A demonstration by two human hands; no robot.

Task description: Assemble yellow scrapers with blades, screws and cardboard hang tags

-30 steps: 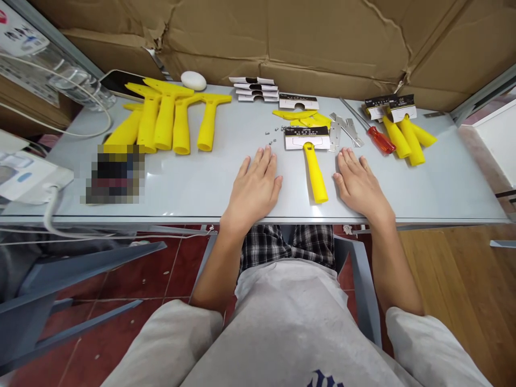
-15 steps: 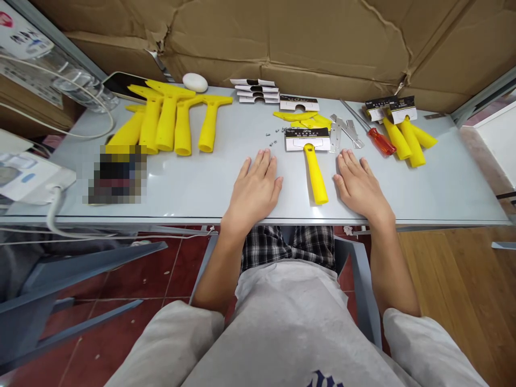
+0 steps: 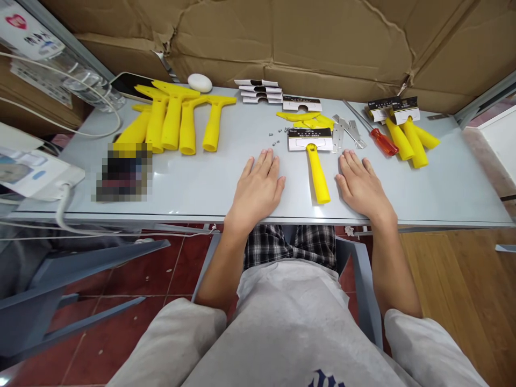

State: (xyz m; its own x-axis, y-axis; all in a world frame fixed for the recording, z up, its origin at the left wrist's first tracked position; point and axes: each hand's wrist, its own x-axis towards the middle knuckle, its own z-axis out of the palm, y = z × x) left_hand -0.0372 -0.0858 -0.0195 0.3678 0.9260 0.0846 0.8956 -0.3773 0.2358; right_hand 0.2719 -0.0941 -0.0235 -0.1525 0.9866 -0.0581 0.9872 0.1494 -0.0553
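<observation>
Palm down on the grey table, my left hand lies flat and holds nothing. My right hand rests the same way, fingers stretched out. Between them is a yellow-handled scraper, its head covered by a black and white card sleeve. Small screws are scattered beyond my left fingertips. Past the scraper lie flat yellow plastic pieces and loose metal blades. A screwdriver with a red handle sits beyond my right hand.
Several yellow scraper handles lie at the left, near a blurred-out patch. Folded card sleeves and a white rounded object are at the back. Carded scrapers lie right. A power strip and cables are far left.
The view has shifted slightly, so everything on the table appears a little further right. Both hands stay flat in the same places beside the scraper.
</observation>
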